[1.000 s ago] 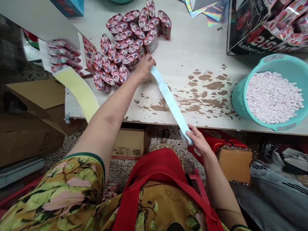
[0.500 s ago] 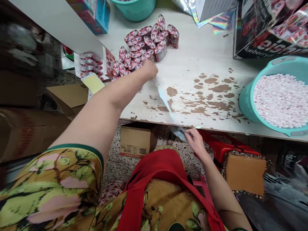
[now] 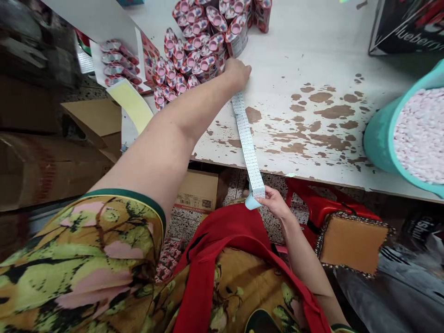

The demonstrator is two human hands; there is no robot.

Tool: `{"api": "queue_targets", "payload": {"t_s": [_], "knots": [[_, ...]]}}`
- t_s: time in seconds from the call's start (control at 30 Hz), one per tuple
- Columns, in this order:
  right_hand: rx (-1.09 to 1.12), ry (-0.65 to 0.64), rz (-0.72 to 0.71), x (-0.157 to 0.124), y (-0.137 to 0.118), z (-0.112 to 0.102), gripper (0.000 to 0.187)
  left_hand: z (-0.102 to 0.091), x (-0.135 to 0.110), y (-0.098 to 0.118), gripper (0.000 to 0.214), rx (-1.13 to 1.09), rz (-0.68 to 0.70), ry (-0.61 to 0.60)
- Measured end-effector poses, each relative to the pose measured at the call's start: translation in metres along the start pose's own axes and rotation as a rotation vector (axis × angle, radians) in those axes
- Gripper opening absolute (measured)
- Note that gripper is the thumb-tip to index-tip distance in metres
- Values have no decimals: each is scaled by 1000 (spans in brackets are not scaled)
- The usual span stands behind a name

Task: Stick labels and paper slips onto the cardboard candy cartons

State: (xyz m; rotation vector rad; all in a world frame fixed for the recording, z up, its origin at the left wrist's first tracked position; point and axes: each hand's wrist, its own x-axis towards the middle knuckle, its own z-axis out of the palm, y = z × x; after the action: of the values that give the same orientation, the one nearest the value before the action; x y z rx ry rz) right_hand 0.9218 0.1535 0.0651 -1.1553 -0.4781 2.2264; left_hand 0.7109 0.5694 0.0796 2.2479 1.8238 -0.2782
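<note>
A long pale blue strip of small printed labels (image 3: 247,143) runs from the worn white table (image 3: 305,55) down past its front edge. My left hand (image 3: 238,72) is closed on the strip's far end, pressing it to the tabletop beside a cluster of pink and red heart-shaped tins (image 3: 194,51). My right hand (image 3: 272,202) pinches the strip's near end, which curls under, below the table edge over my lap.
A teal basin (image 3: 378,138) full of small pink-white candies stands at the right. A dark printed carton (image 3: 405,25) is at the back right. A yellow backing strip (image 3: 133,104) hangs off the left edge. Cardboard boxes (image 3: 197,189) and a red stool (image 3: 322,206) are below.
The strip has turned over, so its printed side faces up. My left hand has stayed by the tins and my right hand still holds the near end; the view shifted down and right.
</note>
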Motion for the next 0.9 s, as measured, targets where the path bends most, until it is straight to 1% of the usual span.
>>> {"api": "queue_targets", "payload": {"t_s": [0.03,0.07,0.1,0.13,0.17,0.2,0.23,0.27,0.3,0.33,0.37,0.4,0.43,0.47,0.5,0.53,0.57,0.6,0.63,0.67,0.7,0.73,0.8,0.83,0.9], "knots": [[-23,-3,-3,-1,-2,0,41,-9,-12,0,23,25,4,13],[-40,-1,-17,-2,-4,1,39,-17,-29,0,27,53,8,43],[-51,8,-41,-3,-7,2,37,-22,-52,0,30,55,19,94],[-59,20,-73,-3,-10,4,35,-24,-82,1,30,9,46,160],[-63,32,-109,-3,-12,7,34,-21,-117,3,28,-75,79,221],[-66,41,-145,-3,-15,10,33,-15,-157,5,20,-226,106,244],[-69,48,-178,-3,-18,13,32,-5,-200,7,15,-418,135,207],[-76,50,-203,-3,-22,16,31,7,-242,10,19,-611,153,128],[-86,50,-219,-5,-26,20,31,22,-280,15,23,-781,181,-1],[-104,48,-226,-7,-30,23,30,38,-313,21,25,-922,199,-136],[-130,47,-224,-11,-35,27,30,53,-339,27,28,-1028,224,-216],[-164,41,-214,-15,-41,30,31,67,-356,35,35,-1088,271,-279],[-202,32,-200,-20,-46,33,32,79,-364,44,44,-1109,332,-326],[-243,19,-181,-24,-52,36,33,88,-366,51,52,-1097,409,-363],[-285,7,-162,-29,-58,39,33,94,-362,57,55,-1058,490,-400],[-324,0,-148,-32,-62,41,33,97,-357,61,51,-1004,560,-443],[-357,4,-145,-35,-65,43,32,96,-353,62,44,-942,603,-479],[-381,24,-155,-36,-66,44,31,94,-351,60,34,-873,606,-496],[-390,67,-178,-36,-65,45,30,90,-354,55,26,-793,576,-483],[-379,129,-215,-35,-61,46,29,85,-363,49,20,-705,516,-435],[-343,207,-259,-32,-56,46,29,80,-377,41,17,-609,433,-354],[-283,291,-303,-28,-49,47,29,75,-396,33,16,-507,339,-248],[-126,425,-367,-17,-33,51,31,68,-444,21,21,-312,182,2],[-53,457,-385,-9,-25,55,32,67,-470,17,25,-235,134,121],[45,452,-391,6,-10,67,32,68,-519,18,28,-143,97,314]]}}
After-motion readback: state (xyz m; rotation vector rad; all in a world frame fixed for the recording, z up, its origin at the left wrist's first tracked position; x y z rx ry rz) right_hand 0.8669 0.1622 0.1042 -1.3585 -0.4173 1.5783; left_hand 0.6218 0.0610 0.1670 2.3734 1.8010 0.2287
